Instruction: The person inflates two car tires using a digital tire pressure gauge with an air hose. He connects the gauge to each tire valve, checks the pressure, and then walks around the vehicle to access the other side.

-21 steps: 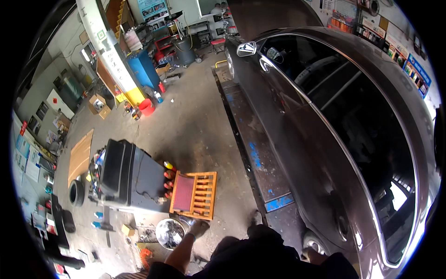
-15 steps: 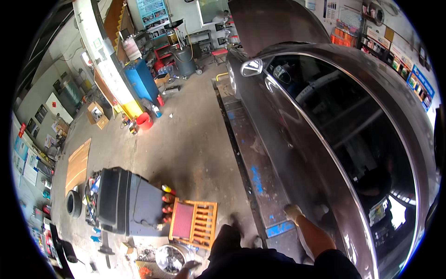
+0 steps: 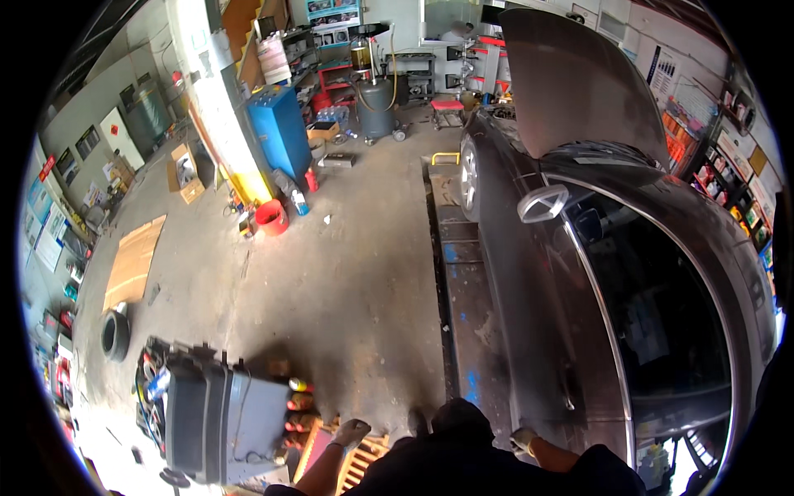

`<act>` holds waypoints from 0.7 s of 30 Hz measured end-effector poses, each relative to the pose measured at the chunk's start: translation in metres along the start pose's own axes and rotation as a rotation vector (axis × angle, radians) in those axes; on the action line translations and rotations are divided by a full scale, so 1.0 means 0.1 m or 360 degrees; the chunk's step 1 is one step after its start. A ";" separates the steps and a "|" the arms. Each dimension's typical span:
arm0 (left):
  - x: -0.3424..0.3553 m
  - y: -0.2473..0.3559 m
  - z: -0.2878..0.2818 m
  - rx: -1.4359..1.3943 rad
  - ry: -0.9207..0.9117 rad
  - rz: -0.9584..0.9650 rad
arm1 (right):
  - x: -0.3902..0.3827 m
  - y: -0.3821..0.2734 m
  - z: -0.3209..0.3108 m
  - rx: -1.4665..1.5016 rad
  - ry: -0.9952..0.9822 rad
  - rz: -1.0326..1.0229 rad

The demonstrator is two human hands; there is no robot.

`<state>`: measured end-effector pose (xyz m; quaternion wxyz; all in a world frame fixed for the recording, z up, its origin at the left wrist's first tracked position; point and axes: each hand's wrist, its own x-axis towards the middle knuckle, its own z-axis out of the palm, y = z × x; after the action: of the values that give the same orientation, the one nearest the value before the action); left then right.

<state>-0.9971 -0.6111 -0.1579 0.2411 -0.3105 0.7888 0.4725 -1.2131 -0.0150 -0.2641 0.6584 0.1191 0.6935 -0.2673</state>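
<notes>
At the lower edge of the view, the left grip [image 3: 351, 431] appears loosely curled above the slatted wooden chair [image 3: 361, 465]; whether it is closed on anything, or touches the chair, cannot be told. The right grip [image 3: 523, 440] hangs beside the lower flank of the dark brown car [image 3: 542, 331]; its finger state and any contact are likewise not determinable. No held object can be made out in either.

As judged from posture, the step in hand is positioning between chair and car rather than handling. The next move calls for sure footing beside the platform edge, and elbow room from both chair and bodywork.

The car rests on a dark platform [image 3: 472, 339] with worn blue patches, its hood [image 3: 579, 91] raised. Left of the chair is a grey tool cart [image 3: 265, 413], with red items [image 3: 299, 422] along its near side.

Farther off, a tyre [image 3: 115, 336] and a cardboard sheet [image 3: 136, 263] are on the floor [image 3: 347, 264]; a red bucket [image 3: 270, 217] is by the pillar [image 3: 203, 99], with a blue cabinet [image 3: 279, 132] behind.
</notes>
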 end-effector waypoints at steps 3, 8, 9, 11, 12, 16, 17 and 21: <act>0.83 0.54 -0.78 0.0103 0.0176 0.0149 | -0.27 -0.60 0.16 0.0115 0.0347 0.0093; 2.21 1.59 -1.61 -0.0004 0.0194 0.0142 | 0.34 -1.54 -0.75 0.0152 0.0412 0.0200; 2.48 1.79 -1.71 0.0056 0.0151 0.0116 | 0.52 -1.67 -1.01 0.0345 0.0412 0.0258; 2.55 0.88 -2.32 -0.0343 0.0227 -0.0315 | 1.01 -3.10 -0.99 0.0515 -0.0012 0.0128; 2.84 1.10 -2.37 -0.0032 0.0139 -0.0216 | 0.99 -3.44 -1.35 0.0434 0.0212 0.0099; 3.26 1.48 -2.69 0.0139 0.0008 -0.0220 | 1.23 -5.48 -2.49 -0.1322 0.0568 -0.0333; 3.45 1.55 -2.79 0.0137 0.0014 -0.0178 | 1.31 -6.11 -2.77 -0.2059 0.0670 -0.0608; 4.15 1.82 -3.38 0.0125 0.0086 -0.0313 | 1.33 -8.72 -3.36 -0.3375 0.1370 -0.1132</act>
<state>-1.4435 -0.9565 -0.1815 0.2770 -0.3894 0.7786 0.4068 -1.9631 -0.5857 -0.2107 0.0320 -0.6015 0.7259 0.3321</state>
